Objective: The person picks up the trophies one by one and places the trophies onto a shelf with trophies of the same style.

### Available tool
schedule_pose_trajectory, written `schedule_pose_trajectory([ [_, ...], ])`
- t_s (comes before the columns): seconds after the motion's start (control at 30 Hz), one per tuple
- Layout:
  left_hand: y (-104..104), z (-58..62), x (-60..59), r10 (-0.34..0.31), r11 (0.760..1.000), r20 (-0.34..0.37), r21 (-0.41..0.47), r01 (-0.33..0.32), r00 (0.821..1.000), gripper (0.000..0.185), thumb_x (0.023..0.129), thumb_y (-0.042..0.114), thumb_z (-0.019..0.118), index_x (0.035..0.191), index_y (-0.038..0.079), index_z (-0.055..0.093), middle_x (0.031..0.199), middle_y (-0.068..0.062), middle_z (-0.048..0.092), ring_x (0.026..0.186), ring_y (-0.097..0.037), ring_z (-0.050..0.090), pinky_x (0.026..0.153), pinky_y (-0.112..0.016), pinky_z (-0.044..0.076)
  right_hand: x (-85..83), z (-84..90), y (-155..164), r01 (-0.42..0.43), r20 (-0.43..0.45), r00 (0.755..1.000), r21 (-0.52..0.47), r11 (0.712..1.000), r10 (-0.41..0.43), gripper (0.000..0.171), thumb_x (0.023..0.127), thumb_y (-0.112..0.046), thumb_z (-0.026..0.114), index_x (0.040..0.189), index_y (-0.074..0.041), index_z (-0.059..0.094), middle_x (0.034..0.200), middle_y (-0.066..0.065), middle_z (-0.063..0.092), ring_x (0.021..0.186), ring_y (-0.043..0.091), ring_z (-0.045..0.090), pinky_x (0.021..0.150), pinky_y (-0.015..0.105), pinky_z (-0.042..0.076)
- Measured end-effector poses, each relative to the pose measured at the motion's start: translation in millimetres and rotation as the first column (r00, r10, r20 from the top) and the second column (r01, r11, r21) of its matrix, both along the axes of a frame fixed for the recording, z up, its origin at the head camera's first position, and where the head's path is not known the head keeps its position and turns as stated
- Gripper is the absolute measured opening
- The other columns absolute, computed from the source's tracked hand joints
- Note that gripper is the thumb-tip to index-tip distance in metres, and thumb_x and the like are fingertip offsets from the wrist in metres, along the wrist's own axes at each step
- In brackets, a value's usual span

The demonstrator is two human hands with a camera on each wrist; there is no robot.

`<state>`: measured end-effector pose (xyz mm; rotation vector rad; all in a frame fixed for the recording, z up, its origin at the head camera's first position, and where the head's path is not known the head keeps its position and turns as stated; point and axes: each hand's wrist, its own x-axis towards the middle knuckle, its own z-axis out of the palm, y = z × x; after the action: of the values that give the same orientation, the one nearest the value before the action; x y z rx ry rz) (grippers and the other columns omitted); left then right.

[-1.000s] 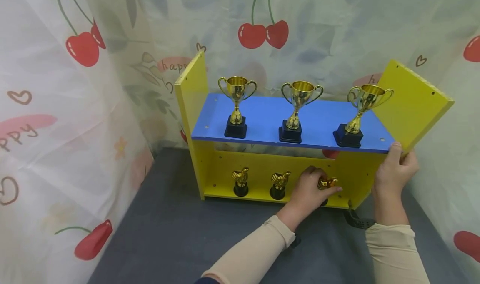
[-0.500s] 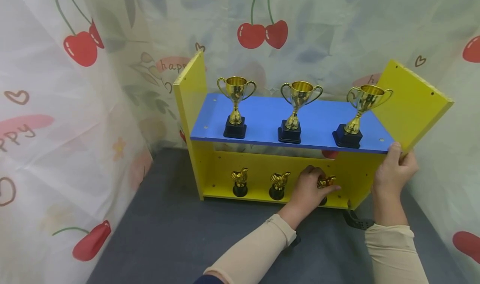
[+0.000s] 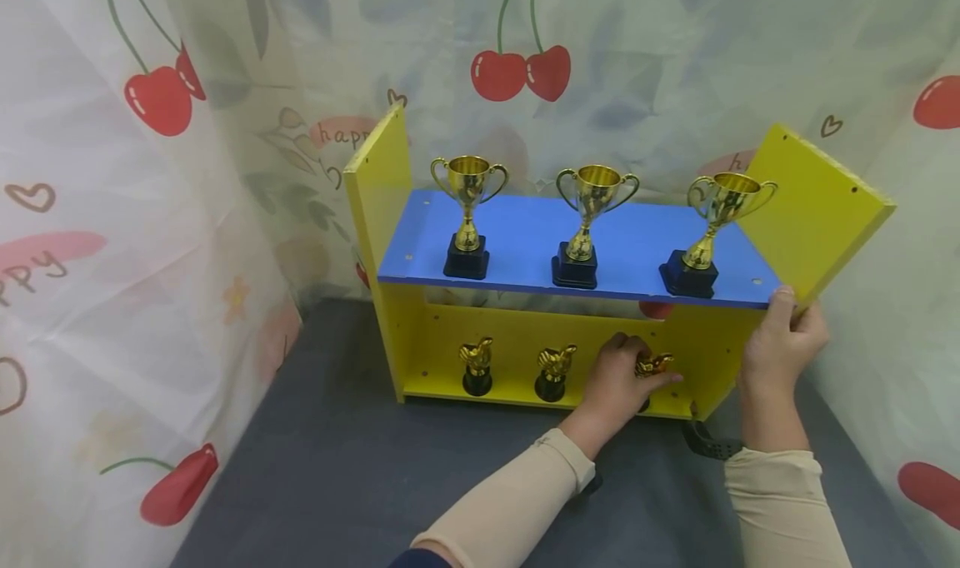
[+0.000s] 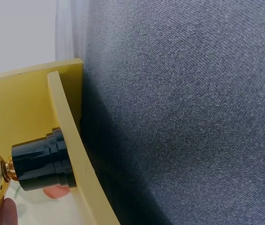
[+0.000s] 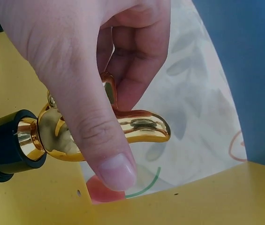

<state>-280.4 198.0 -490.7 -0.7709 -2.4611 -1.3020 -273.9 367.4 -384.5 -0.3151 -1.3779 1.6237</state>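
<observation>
In the head view my left hand (image 3: 618, 381) pinches a gold thumbs-up trophy (image 3: 654, 366) at the right end of the lower yellow shelf (image 3: 517, 397). The right wrist view shows the left thumb and fingers around that trophy's gold top (image 5: 146, 124). Its black base (image 4: 36, 164) stands against the shelf in the left wrist view, where fingertips (image 4: 10, 213) touch the gold part. My right hand (image 3: 776, 347) grips the rack's right front corner, its thumb on the blue board (image 3: 525, 243). Its other fingers are partly hidden.
Two more thumbs-up trophies (image 3: 476, 366) stand left on the lower shelf. Three gold cup trophies (image 3: 581, 235) stand along the blue board. Yellow side panels (image 3: 813, 210) rise at both ends. Dark grey cloth (image 3: 330, 476) lies beneath; cherry-printed curtains (image 3: 420, 43) hang behind and beside.
The rack and its trophies appear slightly further left in the head view. Both hands keep their grips.
</observation>
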Motion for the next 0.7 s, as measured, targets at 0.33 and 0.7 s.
schedule_pose_trajectory([
  [0.33, -0.2, -0.6, 0.8, 0.013, 1.0, 0.035, 0.0, -0.013, 0.999, 0.045, 0.092, 0.05, 0.08, 0.115, 0.015, 0.066, 0.103, 0.006, 0.058, 0.088, -0.002, 0.049, 0.073, -0.007, 0.043, -0.4, -0.9, -0.4, -0.001, 0.002, 1.0, 0.002, 1.0, 0.001, 0.023, 0.103, -0.023, 0.061, 0.081, -0.017, 0.062, 0.076, -0.004, 0.049, 0.076, 0.011, 0.042, 0.075, 0.027, 0.03],
  [0.7, -1.4, -2.2, 1.9, 0.018, 1.0, 0.109, 0.017, -0.02, 0.994, 0.053, 0.091, 0.055, 0.079, 0.124, 0.015, 0.064, 0.109, 0.005, 0.061, 0.092, -0.002, 0.052, 0.079, -0.009, 0.048, -1.1, -0.6, 0.6, -0.01, 0.01, 1.0, -0.002, 1.0, 0.01, 0.022, 0.104, -0.024, 0.061, 0.083, -0.017, 0.063, 0.077, -0.004, 0.05, 0.077, 0.011, 0.044, 0.075, 0.026, 0.031],
])
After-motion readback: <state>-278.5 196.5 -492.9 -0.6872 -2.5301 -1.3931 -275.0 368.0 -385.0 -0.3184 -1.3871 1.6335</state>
